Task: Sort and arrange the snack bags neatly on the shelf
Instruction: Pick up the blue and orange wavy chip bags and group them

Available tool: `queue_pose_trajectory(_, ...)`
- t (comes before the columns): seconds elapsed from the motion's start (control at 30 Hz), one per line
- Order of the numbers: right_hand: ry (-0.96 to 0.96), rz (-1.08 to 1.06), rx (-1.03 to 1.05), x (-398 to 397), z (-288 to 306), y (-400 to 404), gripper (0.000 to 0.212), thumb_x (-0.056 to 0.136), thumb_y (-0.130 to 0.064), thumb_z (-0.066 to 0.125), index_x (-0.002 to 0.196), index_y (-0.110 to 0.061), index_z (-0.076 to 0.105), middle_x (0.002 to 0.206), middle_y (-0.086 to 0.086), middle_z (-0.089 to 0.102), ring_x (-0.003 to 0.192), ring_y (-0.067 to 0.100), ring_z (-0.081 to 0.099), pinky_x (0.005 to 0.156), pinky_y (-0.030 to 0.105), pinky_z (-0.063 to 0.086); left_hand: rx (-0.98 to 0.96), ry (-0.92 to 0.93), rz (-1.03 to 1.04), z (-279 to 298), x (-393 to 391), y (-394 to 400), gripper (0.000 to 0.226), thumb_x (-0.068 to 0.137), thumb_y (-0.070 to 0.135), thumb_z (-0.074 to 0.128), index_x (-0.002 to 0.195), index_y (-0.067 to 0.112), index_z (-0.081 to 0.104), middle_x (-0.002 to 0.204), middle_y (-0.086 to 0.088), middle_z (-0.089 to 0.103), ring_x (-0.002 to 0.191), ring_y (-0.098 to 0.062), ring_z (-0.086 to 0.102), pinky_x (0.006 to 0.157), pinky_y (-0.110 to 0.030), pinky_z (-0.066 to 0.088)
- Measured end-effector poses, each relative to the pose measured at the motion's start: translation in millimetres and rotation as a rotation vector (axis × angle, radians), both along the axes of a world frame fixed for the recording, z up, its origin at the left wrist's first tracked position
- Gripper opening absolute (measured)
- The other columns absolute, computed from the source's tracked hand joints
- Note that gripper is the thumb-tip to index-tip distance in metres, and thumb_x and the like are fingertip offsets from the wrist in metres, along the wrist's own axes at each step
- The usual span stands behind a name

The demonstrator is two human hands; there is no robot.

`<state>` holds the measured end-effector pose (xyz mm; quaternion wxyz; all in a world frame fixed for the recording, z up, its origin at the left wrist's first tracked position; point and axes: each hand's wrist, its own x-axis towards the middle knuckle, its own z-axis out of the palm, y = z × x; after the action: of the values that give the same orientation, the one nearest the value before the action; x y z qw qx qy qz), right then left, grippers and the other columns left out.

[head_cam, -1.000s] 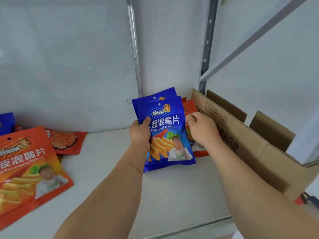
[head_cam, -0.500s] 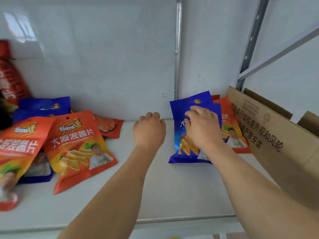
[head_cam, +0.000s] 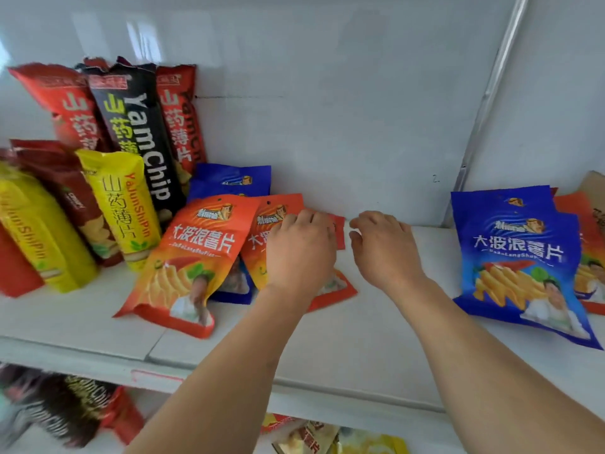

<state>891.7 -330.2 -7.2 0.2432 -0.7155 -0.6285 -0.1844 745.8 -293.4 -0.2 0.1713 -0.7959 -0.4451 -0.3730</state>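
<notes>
Left hand [head_cam: 299,247] lies flat on orange bag [head_cam: 262,244], its long axis running up-frame; right hand [head_cam: 381,247] loosely open just right, holding nothing.

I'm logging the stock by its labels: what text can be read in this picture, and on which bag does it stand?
"YamChip" and "山药": black bag.
"山药薄片": red bag right of it.
"山药薄片", "YaJunShiPin": yellow bag.
"大波浪薯片": orange bag.
"大波浪薯片": blue bag on the right.
Small romanised lines under those titles, the logos, the cardboard's print: too blurred.
</notes>
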Motion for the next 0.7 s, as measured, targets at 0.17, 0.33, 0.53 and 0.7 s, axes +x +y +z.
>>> queue_pose_trajectory(0.17, 0.155, 0.029, -0.105, -45, 5, 17, 0.037, 0.097, -0.033, 0.044, 0.124, -0.015, 0.061, 0.125, 0.008, 0.06, 0.111, 0.034, 0.056, 0.087, 0.041, 0.044, -0.197, -0.084, 0.082, 4, -59, 8, 0.03, 0.099, 0.033, 0.05, 0.114, 0.014, 0.069, 0.111, -0.005, 0.069, 0.104, -0.03, 0.062, 0.082, -0.041, 0.049)
queue_pose_trajectory(0.33, 0.433, -0.023, -0.245, -63, -9, 34, 0.054, 0.099, -0.052, 0.042, 0.146, -0.026, 0.041, 0.138, 0.011, 0.052, 0.123, 0.035, 0.052, 0.099, 0.045, 0.045, -0.318, -0.245, 0.283, 1, -114, 26, 0.045, 0.098, 0.04, 0.051, 0.134, 0.014, 0.058, 0.14, -0.009, 0.056, 0.132, -0.033, 0.045, 0.104, -0.047, 0.039)
queue_pose_trajectory(0.53, 0.665, -0.085, -0.358, -68, -18, 45, 0.081, 0.089, -0.078, 0.022, 0.147, -0.024, 0.04, 0.142, 0.011, 0.052, 0.128, 0.035, 0.05, 0.102, 0.048, 0.041, -0.661, -0.325, 0.425, -6, -153, 49, 0.071, 0.094, 0.065, 0.041, 0.152, 0.024, 0.033, 0.161, -0.009, 0.028, 0.148, -0.037, 0.019, 0.12, -0.055, 0.019)
queue_pose_trajectory(0.7, 0.741, -0.047, -0.392, -86, -4, 41, 0.098, 0.081, -0.088, 0.014, 0.151, -0.023, 0.032, 0.147, 0.008, 0.049, 0.133, 0.033, 0.047, 0.102, 0.049, 0.039, -0.842, -0.381, 0.386, -14, -160, 52, 0.082, 0.086, 0.08, 0.04, 0.154, 0.036, 0.026, 0.159, -0.008, 0.025, 0.145, -0.04, 0.025, 0.116, -0.061, 0.023)
